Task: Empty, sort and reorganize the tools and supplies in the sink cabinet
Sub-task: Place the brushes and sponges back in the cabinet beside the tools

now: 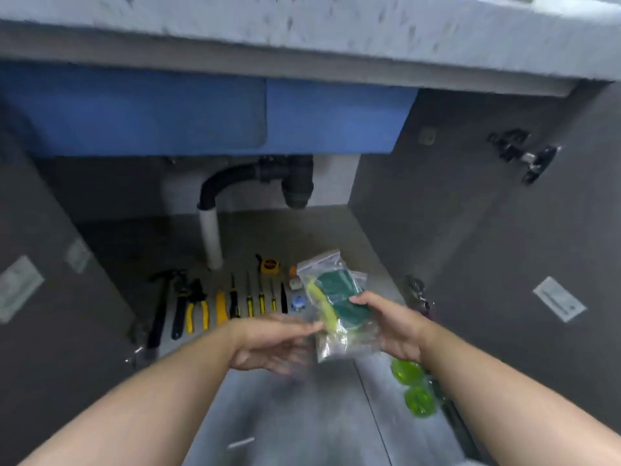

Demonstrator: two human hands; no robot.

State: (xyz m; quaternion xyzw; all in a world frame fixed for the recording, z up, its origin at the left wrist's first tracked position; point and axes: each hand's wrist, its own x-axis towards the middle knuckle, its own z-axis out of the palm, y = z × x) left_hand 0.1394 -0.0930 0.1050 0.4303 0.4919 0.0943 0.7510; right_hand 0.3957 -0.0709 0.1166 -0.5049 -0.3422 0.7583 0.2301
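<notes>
Right hand (391, 326) grips crinkly bag (327, 275) — clear plastic.

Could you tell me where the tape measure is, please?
Head view, centre: the tape measure sits on the cabinet floor behind the screwdrivers, right of the white pipe.

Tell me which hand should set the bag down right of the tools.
Right. The right hand grips the bag, thumb on top, and is nearer the bare cabinet floor right of the tools. The left hand is open and blurred at the bag's edge, fingers straight, not round it.
</notes>
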